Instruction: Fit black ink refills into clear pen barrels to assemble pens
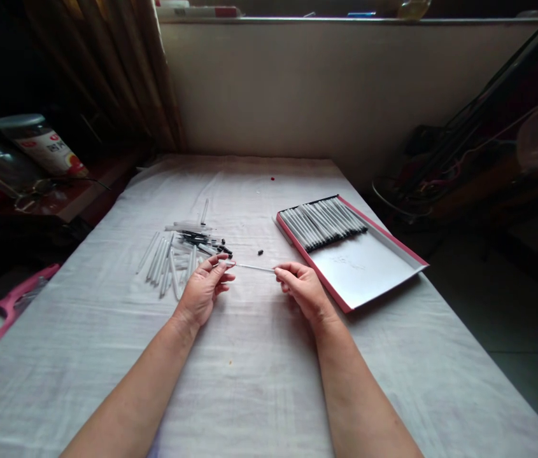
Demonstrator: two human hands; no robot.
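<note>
A thin pen refill (255, 268) stretches almost level between my two hands above the table. My right hand (301, 285) is closed, pinching its right end between thumb and fingers. On the other side, my left hand (205, 285) is closed on a pale pen barrel (227, 262), mostly covered by the fingers, where the refill's left end meets it. Whether the refill is inside the barrel is too small to tell. Loose pale pen barrels (158, 259) lie beside and behind my left hand, with black pen parts (197, 238) among them. A small black cap (260, 252) lies beyond the refill.
To the right, a shallow red-edged box lid (378, 270) holds a row of black-tipped pens (323, 222). A tiny red bit (272, 179) lies far back on the white tablecloth (249, 394). Pink-handled scissors (11, 305) and a labelled jar (42, 145) are at the left.
</note>
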